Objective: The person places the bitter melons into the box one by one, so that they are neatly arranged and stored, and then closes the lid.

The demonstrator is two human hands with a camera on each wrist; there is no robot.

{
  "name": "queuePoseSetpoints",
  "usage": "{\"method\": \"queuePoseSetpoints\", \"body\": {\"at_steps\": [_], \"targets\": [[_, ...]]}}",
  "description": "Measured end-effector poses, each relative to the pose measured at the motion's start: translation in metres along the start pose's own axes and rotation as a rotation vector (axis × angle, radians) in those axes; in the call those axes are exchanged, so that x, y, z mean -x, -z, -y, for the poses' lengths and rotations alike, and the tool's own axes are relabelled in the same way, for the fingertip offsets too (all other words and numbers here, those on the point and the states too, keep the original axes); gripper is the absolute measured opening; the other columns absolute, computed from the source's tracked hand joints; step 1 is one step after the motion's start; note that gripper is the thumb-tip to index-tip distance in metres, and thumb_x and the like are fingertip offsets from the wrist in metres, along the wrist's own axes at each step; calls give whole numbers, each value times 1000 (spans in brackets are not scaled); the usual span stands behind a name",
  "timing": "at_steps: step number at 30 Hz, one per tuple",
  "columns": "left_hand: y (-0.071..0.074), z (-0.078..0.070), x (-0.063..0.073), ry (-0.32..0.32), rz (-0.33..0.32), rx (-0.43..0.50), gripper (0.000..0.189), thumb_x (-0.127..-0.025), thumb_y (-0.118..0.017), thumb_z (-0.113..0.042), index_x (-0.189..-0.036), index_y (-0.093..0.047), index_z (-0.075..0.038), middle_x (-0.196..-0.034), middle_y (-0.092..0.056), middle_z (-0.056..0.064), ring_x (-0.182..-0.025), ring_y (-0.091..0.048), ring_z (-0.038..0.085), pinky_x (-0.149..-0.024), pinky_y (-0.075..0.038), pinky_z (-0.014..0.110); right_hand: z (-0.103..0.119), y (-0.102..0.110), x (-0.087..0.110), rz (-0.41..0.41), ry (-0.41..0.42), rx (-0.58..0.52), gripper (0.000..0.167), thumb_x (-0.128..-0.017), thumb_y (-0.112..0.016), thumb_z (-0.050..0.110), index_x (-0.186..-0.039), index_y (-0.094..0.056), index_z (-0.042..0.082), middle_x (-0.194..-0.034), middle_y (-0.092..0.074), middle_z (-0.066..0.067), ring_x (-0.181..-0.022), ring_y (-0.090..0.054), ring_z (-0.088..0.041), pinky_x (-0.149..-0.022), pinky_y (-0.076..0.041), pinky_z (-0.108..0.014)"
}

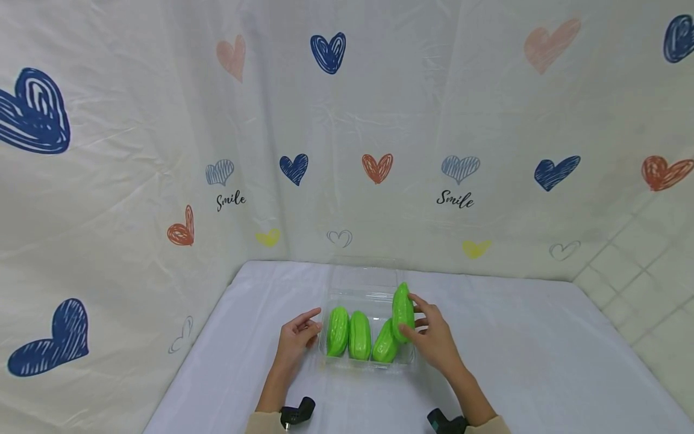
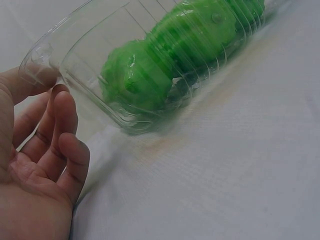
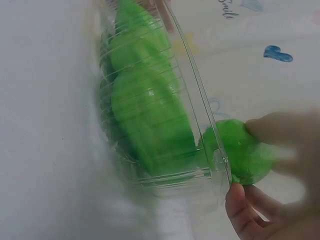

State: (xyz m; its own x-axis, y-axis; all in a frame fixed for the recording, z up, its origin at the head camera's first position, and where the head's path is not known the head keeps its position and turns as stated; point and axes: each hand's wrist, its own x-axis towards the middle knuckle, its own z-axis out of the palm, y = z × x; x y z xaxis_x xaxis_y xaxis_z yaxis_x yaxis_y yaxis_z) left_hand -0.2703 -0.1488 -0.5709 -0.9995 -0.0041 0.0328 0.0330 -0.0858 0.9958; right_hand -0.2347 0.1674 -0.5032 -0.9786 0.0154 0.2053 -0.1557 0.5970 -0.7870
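Note:
A clear plastic container with its lid raised stands before me, three glossy green bitter melons lying inside: one at left, one in the middle and a tilted one at right. My right hand grips another bitter melon between thumb and fingers, above the container's right end. That melon shows at the rim in the right wrist view, the hand partly blurred. At the left end my left hand pinches the container's rim; its other fingers are bent in the left wrist view.
A white cloth covers the table. The transparent lid stands up at the container's back. Behind the table hangs a pale curtain printed with hearts.

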Motion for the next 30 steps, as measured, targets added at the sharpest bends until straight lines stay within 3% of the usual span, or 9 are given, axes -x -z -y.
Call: {"method": "queuePoseSetpoints", "body": {"at_steps": [10,15,24,30], "targets": [[0,1,-1,2,-1,16,46,-91,-74,-9,-135,-64,0,-83,-62,0,-63,-51,11,-57,-43,23,-1,-3,-1,23,-12,52,72,-92,-76,20,-155,-42,17,-121,-60,-16,-98,-60,-25,-74,-48,-31],[-1,1,-2,4,1,24,46,-91,-74,-9,-135,-64,0,-83,-63,-1,-63,-52,10,-57,-43,23,-2,-3,-1,32,-24,64,72,-92,-74,20,-156,-41,17,-115,-62,-14,-95,-58,-22,-72,-47,-31],[0,1,-2,5,-1,34,46,-91,-75,-9,-135,-64,-1,-84,-62,-1,-64,-53,10,-57,-44,22,-2,-3,-2,77,-10,120,70,-91,-75,19,-154,-45,17,-88,-63,-3,-71,-50,-14,-56,-43,-26],[1,2,-2,7,-1,30,47,-91,-76,-11,-135,-65,-2,-85,-63,0,-65,-54,11,-58,-45,22,-2,-3,-2,82,-3,156,64,-88,-76,17,-148,-54,16,-98,-60,-8,-80,-49,-18,-63,-42,-29]]}}
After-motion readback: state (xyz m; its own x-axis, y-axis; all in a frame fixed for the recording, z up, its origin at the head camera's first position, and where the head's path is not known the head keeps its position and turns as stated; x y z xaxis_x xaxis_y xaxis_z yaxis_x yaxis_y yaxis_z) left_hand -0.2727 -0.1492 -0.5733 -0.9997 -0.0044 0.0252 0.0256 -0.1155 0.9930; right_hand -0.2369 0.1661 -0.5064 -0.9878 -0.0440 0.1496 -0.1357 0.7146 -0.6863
